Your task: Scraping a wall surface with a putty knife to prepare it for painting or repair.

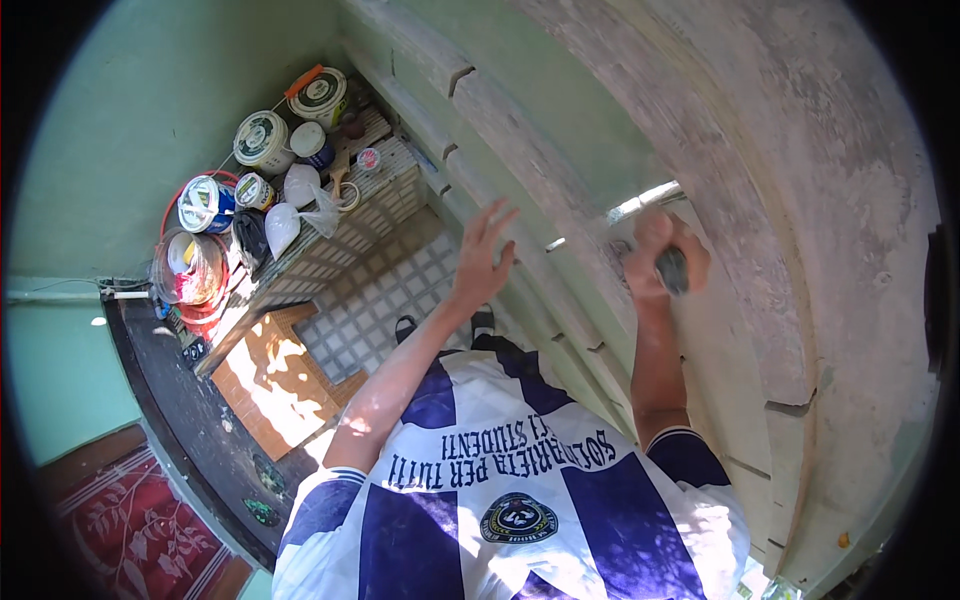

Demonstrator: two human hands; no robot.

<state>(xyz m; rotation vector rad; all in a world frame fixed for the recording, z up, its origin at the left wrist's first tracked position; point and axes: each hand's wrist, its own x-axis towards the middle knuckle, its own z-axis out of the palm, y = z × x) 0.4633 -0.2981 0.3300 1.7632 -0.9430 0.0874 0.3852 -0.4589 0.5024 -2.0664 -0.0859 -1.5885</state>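
Observation:
Out in front of me, my left hand (484,258) is raised, its fingers spread and nothing in it. My right hand (655,250), a little blurred, is wrapped round a dark, rounded handle (673,270). Just beyond that hand a bright, straight metal-like strip (642,202) shows against the wall; it looks like the edge of a wide scraper blade, but its join to the handle is hidden by the fingers. Close to the right hand runs a pale, ridged wall moulding (740,180) with patchy whitish and pinkish plaster.
At left, a slatted crate-like stand (335,205) carries lidded tubs (263,141), a blue-and-white can (206,204), white plastic bags (284,228) and a clear basin (190,265). Below lie a tiled floor (375,290) and a brown board (270,385). Stepped ledges (520,135) line the right wall.

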